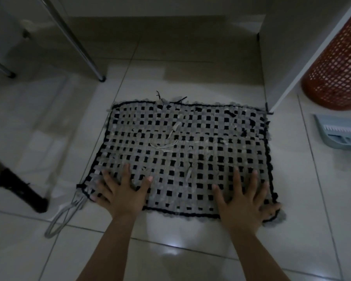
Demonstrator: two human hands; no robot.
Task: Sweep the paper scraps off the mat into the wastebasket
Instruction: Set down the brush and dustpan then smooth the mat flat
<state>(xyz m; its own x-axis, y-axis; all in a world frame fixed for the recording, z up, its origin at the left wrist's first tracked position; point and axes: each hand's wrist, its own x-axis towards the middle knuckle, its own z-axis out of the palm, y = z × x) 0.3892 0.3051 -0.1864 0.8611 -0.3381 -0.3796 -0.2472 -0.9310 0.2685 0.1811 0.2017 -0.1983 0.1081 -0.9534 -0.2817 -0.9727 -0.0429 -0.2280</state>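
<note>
- A black chair leg (18,187) stood on the tiled floor (190,260) at the far left, with a grey cord loop (63,216) lying just beside the mat's near-left corner.
- The left hand (123,194) lay flat, fingers spread, palm down on the near-left part of the woven black-and-grey mat (190,155), gripping nothing.
- The paper scraps (166,145), pale thin strips, lay scattered around the mat's middle, beyond both hands and between them; a smaller strip (188,172) sat closer, between the two hands.
- The right hand (244,201) also lay open and flat, fingers splayed, on the mat's near-right part, its outermost finger reaching the black border.
- A pale blue dustpan with a brush (340,136) rested on the floor right of the mat, apart from it.
- The orange mesh wastebasket (336,72) stood at the far right, behind a white panel (312,57), well apart from the hands.
</note>
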